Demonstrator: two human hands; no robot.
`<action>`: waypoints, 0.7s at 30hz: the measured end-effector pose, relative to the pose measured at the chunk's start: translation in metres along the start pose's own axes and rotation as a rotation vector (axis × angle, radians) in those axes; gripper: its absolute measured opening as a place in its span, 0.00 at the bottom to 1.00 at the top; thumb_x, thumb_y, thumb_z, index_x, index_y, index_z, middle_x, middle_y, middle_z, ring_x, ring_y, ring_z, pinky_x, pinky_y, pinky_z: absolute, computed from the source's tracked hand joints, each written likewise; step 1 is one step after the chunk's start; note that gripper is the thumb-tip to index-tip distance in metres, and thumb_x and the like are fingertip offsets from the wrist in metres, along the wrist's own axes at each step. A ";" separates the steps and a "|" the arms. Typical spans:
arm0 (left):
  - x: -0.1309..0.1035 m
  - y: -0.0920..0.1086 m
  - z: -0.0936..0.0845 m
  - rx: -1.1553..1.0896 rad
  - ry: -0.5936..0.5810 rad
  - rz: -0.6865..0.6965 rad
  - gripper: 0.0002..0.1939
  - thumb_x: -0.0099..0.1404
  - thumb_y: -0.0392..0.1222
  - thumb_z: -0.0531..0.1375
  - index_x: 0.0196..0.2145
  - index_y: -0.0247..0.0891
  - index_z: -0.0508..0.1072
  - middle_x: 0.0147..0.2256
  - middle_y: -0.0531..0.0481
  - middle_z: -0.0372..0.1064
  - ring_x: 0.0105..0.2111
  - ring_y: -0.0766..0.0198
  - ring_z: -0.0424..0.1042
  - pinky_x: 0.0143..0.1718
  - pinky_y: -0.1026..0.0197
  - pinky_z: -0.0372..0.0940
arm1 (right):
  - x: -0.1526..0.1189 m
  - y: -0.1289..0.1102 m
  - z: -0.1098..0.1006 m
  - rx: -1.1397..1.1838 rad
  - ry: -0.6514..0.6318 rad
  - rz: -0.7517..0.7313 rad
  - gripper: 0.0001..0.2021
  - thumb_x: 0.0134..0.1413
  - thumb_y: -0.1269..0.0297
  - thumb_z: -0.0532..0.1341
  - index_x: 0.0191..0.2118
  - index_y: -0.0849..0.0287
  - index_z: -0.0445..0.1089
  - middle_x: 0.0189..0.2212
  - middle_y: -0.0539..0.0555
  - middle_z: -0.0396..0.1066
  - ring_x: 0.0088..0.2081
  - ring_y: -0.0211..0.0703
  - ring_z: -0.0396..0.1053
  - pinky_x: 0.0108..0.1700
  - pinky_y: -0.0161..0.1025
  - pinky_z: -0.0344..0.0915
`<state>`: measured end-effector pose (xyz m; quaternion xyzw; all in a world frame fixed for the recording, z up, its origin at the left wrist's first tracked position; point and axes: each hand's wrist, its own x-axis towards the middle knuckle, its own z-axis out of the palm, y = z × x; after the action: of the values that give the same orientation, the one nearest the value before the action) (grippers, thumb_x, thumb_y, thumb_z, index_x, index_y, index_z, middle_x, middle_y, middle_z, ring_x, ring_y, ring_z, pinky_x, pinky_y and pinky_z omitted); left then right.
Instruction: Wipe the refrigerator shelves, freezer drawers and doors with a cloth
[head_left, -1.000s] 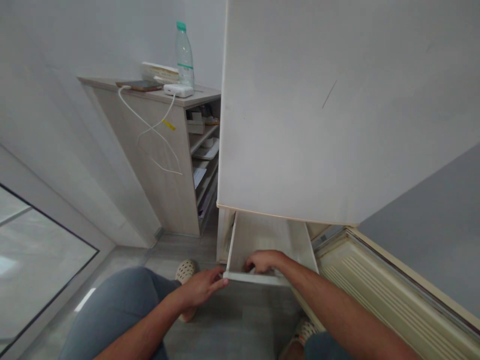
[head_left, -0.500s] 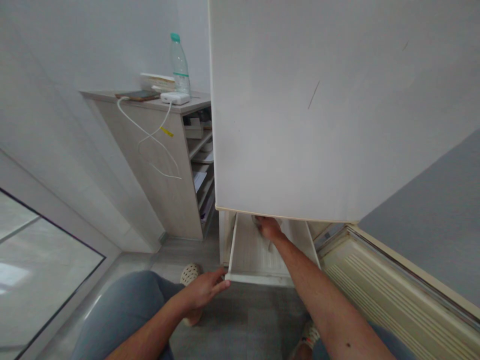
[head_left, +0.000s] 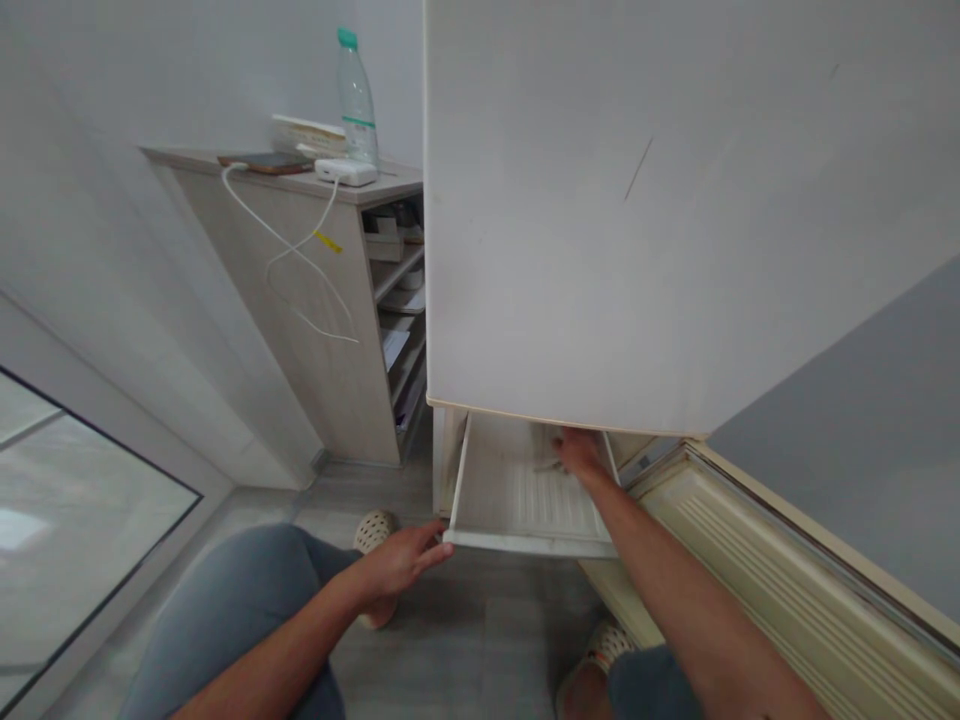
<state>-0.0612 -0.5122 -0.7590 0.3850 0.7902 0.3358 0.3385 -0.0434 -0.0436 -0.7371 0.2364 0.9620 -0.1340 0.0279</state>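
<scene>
A white drawer or tray [head_left: 495, 490] with a ribbed bottom is pulled out below a large white fridge-like body [head_left: 570, 220]. My left hand [head_left: 405, 560] pinches the front left corner of the drawer between thumb and fingers. Inside it, toward the back right, my right hand [head_left: 581, 452] bends over a pale, cloth-like piece [head_left: 551, 464] that lies at its fingertips on the drawer bottom. The upper part of the right hand is partly hidden under the edge of the white body.
An open cream door [head_left: 735, 540] with ribbed lining extends at the right. Left, a wooden shelf unit [head_left: 285, 300] carries a bottle [head_left: 356, 105], a phone [head_left: 266, 162] and a white charger [head_left: 346, 172] with a cable. A glass door [head_left: 82, 540] stands at far left.
My right hand has moved right inside the drawer, with the pale piece. My left hand stays at the corner. The view has shifted slightly, and more of the cream door shows.
</scene>
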 end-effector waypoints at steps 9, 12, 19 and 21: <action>-0.001 0.002 -0.002 -0.036 0.034 -0.023 0.31 0.82 0.73 0.56 0.57 0.45 0.82 0.53 0.41 0.87 0.52 0.41 0.84 0.54 0.51 0.68 | -0.025 -0.024 0.015 -0.074 -0.251 -0.165 0.23 0.56 0.75 0.70 0.58 0.60 0.84 0.67 0.70 0.81 0.64 0.64 0.81 0.66 0.54 0.75; -0.001 0.002 -0.001 -0.062 0.027 -0.011 0.31 0.82 0.72 0.56 0.57 0.45 0.82 0.54 0.41 0.87 0.53 0.41 0.83 0.54 0.51 0.68 | -0.053 -0.024 0.020 -0.153 -0.781 -0.189 0.16 0.42 0.75 0.73 0.41 0.57 0.85 0.42 0.56 0.88 0.48 0.56 0.85 0.54 0.47 0.79; -0.002 0.005 -0.001 -0.061 0.024 -0.028 0.31 0.82 0.72 0.55 0.56 0.44 0.80 0.53 0.40 0.86 0.52 0.40 0.83 0.55 0.50 0.69 | -0.043 -0.003 -0.007 -0.097 -0.482 0.036 0.15 0.45 0.69 0.76 0.43 0.59 0.87 0.43 0.64 0.88 0.48 0.63 0.85 0.55 0.55 0.80; -0.002 0.007 -0.002 -0.075 0.020 -0.025 0.30 0.81 0.72 0.55 0.55 0.44 0.81 0.52 0.41 0.87 0.51 0.41 0.83 0.54 0.50 0.69 | -0.025 0.000 -0.017 -0.083 -0.107 0.056 0.24 0.57 0.70 0.71 0.60 0.62 0.85 0.63 0.75 0.83 0.64 0.70 0.81 0.67 0.60 0.75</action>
<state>-0.0590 -0.5114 -0.7514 0.3589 0.7852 0.3646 0.3489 -0.0206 -0.0501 -0.7182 0.2545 0.9568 -0.1054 0.0926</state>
